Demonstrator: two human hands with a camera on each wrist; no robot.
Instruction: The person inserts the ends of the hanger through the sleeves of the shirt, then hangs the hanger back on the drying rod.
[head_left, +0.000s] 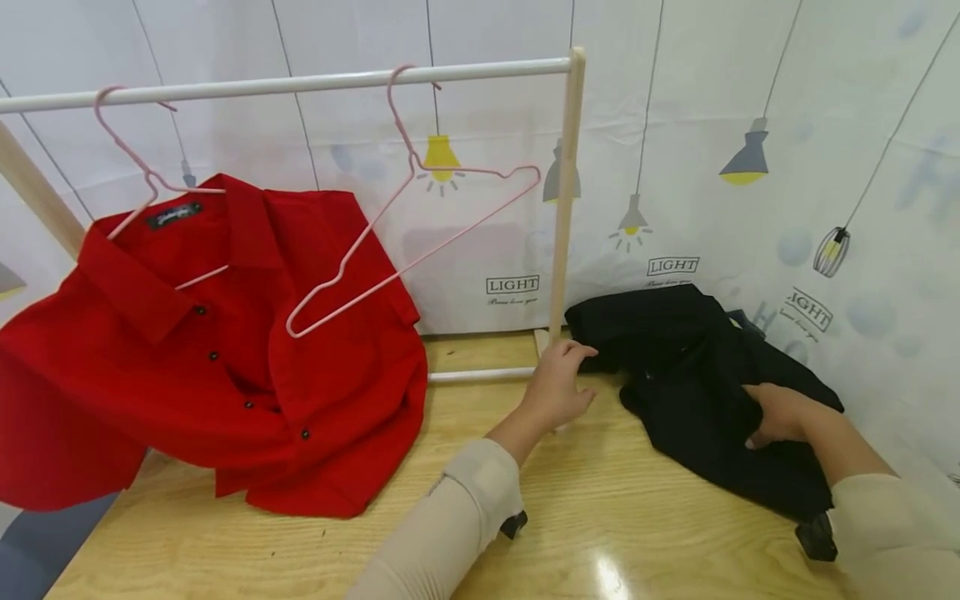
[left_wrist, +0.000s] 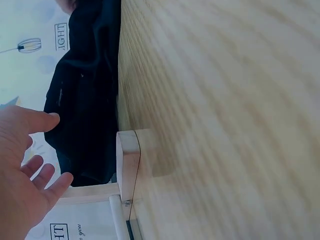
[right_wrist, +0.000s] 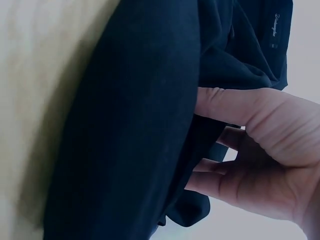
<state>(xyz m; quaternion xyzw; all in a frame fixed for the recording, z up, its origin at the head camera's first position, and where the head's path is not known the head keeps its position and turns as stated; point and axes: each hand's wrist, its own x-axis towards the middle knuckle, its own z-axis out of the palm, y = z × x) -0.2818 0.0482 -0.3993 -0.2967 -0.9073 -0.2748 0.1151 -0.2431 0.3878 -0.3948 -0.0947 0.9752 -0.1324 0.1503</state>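
While the black garment (head_left: 697,408) lies on the counter (head_left: 585,533) beside the clothes rack (head_left: 567,208), the right hand's grip (head_left: 783,414) holds it (head view). Left wrist view: left hand's grip (left_wrist: 20,185) apart, close to the black garment; contact cannot be told. Right wrist view: thumb (right_wrist: 225,103) and fingers (right_wrist: 210,184) clamped on its fabric.

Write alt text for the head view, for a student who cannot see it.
A person's right hand grips a black garment on a wooden table, the left hand open near it. On a rack at left, a red shirt hangs on one pink hanger, beside a bare hanger.
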